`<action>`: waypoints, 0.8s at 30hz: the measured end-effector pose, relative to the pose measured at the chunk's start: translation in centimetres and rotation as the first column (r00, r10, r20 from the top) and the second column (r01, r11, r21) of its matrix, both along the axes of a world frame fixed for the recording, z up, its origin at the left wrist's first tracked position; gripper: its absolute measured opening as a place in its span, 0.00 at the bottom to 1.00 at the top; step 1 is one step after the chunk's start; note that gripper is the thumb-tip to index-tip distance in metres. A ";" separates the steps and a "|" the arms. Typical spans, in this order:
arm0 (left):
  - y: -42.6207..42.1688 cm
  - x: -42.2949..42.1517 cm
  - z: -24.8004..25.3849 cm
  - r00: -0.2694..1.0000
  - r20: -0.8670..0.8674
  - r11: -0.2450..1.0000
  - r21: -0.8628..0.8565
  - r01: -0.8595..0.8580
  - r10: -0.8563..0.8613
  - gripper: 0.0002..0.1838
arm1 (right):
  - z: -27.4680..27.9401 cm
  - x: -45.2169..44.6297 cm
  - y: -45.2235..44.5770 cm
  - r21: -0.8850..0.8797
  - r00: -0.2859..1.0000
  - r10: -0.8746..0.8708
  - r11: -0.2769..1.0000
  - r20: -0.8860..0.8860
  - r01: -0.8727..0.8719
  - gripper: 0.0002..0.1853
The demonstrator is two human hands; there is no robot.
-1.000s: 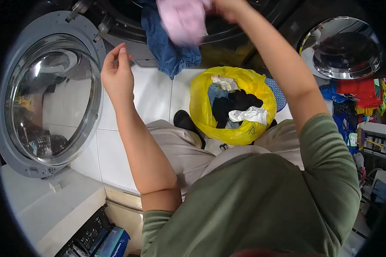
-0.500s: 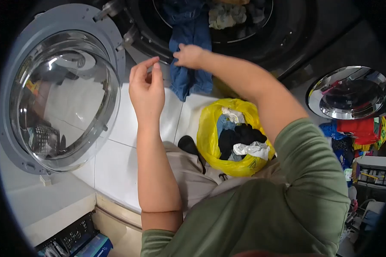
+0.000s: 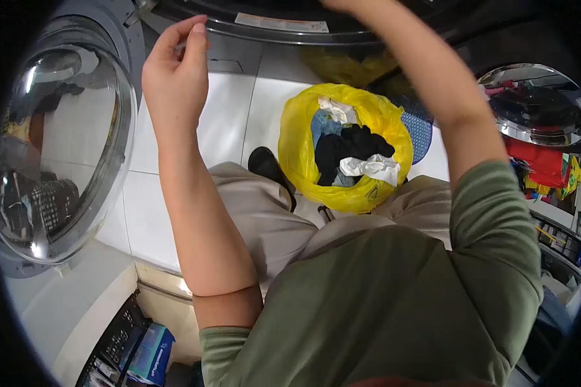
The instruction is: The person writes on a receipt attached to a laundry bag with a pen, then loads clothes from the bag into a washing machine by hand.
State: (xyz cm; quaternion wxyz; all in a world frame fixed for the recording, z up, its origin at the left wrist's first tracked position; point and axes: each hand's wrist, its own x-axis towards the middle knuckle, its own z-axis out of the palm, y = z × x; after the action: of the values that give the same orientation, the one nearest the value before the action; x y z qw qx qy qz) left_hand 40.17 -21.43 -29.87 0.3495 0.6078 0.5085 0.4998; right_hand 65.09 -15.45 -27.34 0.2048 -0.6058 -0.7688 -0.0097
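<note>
My left hand (image 3: 176, 69) is raised near the glass door, loosely curled with a gap between thumb and fingers, and nothing shows in it. Only the edge of my right hand (image 3: 339, 4) appears at the top of the view; its fingers are cut off, so whatever they hold is hidden. It reaches toward the dark washing machine (image 3: 381, 33), whose drum opening is out of sight. Below, a yellow plastic bag (image 3: 295, 169) stands open between my legs. Inside lie black clothing (image 3: 361, 143), white cloth (image 3: 373, 169) and a blue garment (image 3: 319, 126).
The round glass door (image 3: 128, 129) hangs open at the left. A second closed round door (image 3: 539, 103) is at the right. A blue perforated item (image 3: 421, 132) lies behind the bag. A blue box (image 3: 153, 353) sits lower left, and red bags (image 3: 541, 162) are at the right.
My view has tilted down, so the drum and the blue jeans by my right hand have left the picture. My right hand is now at the top edge; my left hand appears further up and left.
</note>
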 end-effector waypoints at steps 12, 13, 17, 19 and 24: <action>-0.8 1.1 -1.0 0.974 -0.136 0.975 -0.155 0.162 -0.183 0.17 | -27.0 9.5 -23.3 -0.764 0.974 -0.148 0.645 -0.172 -0.037 0.29; -0.7 1.5 -0.6 0.974 -0.130 0.974 -0.159 0.164 -0.185 0.17 | -21.2 10.3 -22.1 -0.714 0.959 -0.197 0.700 -0.203 -0.007 0.27; -1.5 3.4 -1.0 0.947 -0.067 0.941 -0.148 0.304 -0.316 0.18 | -7.0 14.3 -21.6 -0.537 0.720 -0.203 0.799 -0.664 -0.270 0.18; -2.8 5.3 -0.7 0.915 0.002 0.906 -0.136 0.401 -0.404 0.18 | -4.2 14.4 -22.1 -0.455 0.843 -0.147 0.882 -0.517 -0.126 0.14; -6.5 10.7 -1.5 0.839 -0.117 0.831 0.120 0.543 -0.532 0.39 | 2.9 8.3 -20.5 -0.218 0.502 -0.132 0.969 -0.855 -0.115 0.15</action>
State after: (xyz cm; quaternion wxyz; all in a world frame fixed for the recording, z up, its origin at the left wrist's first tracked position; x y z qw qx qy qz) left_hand 50.87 -27.90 -31.35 0.4093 0.7697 0.2919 0.3935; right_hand 73.36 -35.93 -24.40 0.4841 -0.5535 -0.5554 0.3884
